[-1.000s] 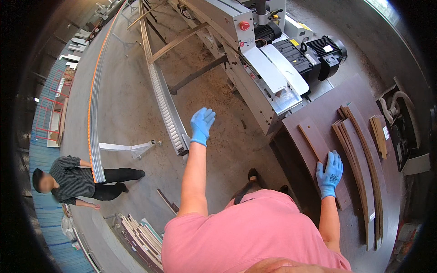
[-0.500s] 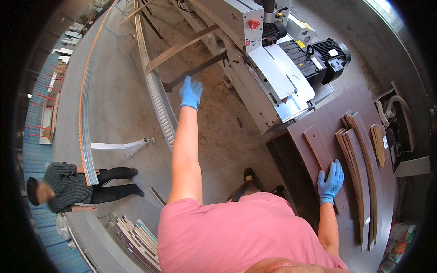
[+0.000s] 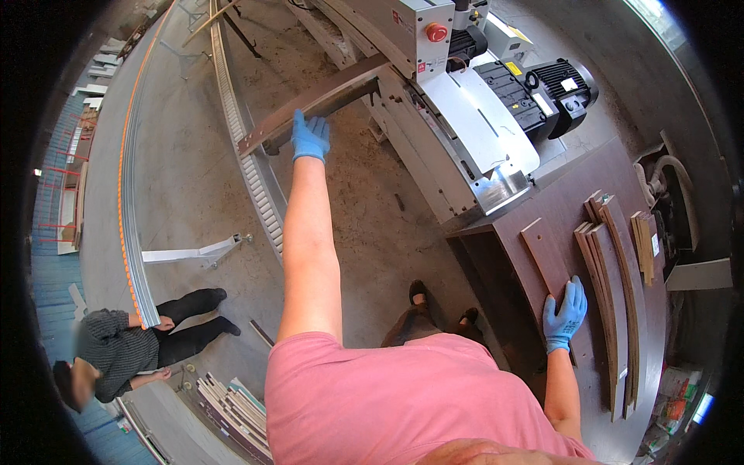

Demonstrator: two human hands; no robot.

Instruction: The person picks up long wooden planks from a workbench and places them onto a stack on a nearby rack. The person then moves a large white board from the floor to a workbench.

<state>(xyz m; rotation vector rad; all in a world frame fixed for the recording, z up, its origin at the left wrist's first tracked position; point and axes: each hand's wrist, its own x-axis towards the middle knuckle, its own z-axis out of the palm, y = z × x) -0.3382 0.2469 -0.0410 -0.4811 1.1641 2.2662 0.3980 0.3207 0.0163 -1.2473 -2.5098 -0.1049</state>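
Note:
My left hand (image 3: 311,139), in a blue glove, is stretched out ahead of me with fingers extended. Its fingertips are at the near edge of a long brown board (image 3: 271,128). Whether they touch it, I cannot tell. That board spans from the grey machine (image 3: 434,155) to a roller conveyor (image 3: 260,186). My right hand (image 3: 564,316), also gloved in blue, lies with fingers extended and thumb apart over a short brown plank (image 3: 546,256) on a dark brown table (image 3: 511,221). The underside of this hand is hidden.
Several narrow curved strips (image 3: 616,310) lie right of my right hand, with shorter pieces (image 3: 645,244) beyond. The machine carries a red button (image 3: 436,32) and a black motor (image 3: 570,89). At left, a person (image 3: 124,345) is beside an orange-edged rail (image 3: 128,217). Loose strips (image 3: 232,411) lie lower left.
The long brown board has come nearer to me along the conveyor and now lies over the grey crossbar. My left hand is now at its edge. My right hand stays about where it was.

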